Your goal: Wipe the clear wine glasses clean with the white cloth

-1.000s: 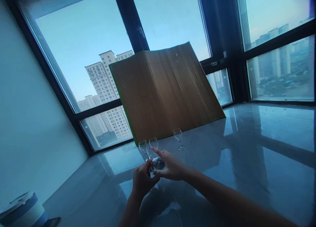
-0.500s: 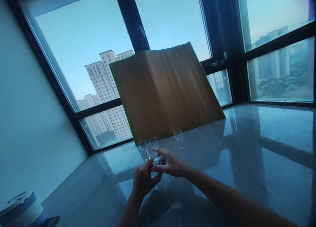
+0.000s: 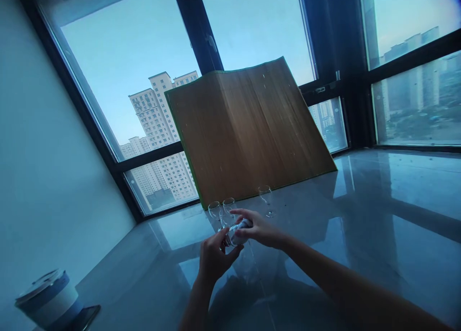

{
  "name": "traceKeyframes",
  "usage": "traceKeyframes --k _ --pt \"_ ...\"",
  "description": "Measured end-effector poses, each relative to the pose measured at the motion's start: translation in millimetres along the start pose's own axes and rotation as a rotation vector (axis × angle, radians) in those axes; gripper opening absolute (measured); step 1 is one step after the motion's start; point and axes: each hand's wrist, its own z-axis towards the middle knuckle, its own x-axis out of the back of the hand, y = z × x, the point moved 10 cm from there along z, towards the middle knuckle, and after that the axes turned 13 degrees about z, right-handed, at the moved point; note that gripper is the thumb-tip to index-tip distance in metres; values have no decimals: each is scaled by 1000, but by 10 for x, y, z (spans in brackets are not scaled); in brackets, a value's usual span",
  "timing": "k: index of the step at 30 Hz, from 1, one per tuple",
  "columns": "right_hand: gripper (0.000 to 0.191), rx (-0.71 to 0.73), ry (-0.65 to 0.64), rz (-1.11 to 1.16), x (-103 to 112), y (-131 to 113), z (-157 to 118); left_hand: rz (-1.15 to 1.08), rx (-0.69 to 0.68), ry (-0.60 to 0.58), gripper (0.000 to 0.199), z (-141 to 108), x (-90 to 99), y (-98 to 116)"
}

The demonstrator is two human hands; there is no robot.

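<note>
My left hand (image 3: 215, 259) is closed around a small clear glass (image 3: 234, 237), held tilted above the tabletop. My right hand (image 3: 260, 230) grips the other end of the same glass, its index finger stretched out over the top. Something whitish shows between the right fingers; I cannot tell whether it is cloth or a reflection. Just beyond the hands, clear stemmed glasses (image 3: 214, 209) stand upright in a close group, partly hidden by my fingers. Another stemmed glass (image 3: 265, 193) stands apart, to the right and farther back.
A large brown wooden-looking panel (image 3: 248, 134) leans against the window behind the glasses. On the glossy pale tabletop (image 3: 144, 273), a blue and white tub (image 3: 50, 297) sits at the lower left with a dark flat object (image 3: 90, 315) beside it. A wall (image 3: 46, 177) borders the left.
The view has shifted, so the scene sits slightly to the right. Both hands still hold the glass, and its whitish part shows more between the right fingers.
</note>
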Motion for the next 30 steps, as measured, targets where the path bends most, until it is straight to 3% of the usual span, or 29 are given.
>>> traceKeyframes --k 5,12,18,21,25,30 --pt "71 -38 110 250 194 67 24 -55 7 14 51 0 37 -8" --pt "64 8 181 227 232 40 30 -68 28 0 47 -19 -4 -68" --pt "41 133 563 -12 650 -29 -26 -126 84 25 44 -9 7 -160" --pt "38 161 687 -96 783 -26 -70 -198 108 29 39 -7 5 -172" --pt "34 171 667 -111 671 -47 -100 -305 128 -16 38 -11 -62 -137" --pt "52 52 311 73 172 23 -43 -342 99 6 34 0 -17 -109"
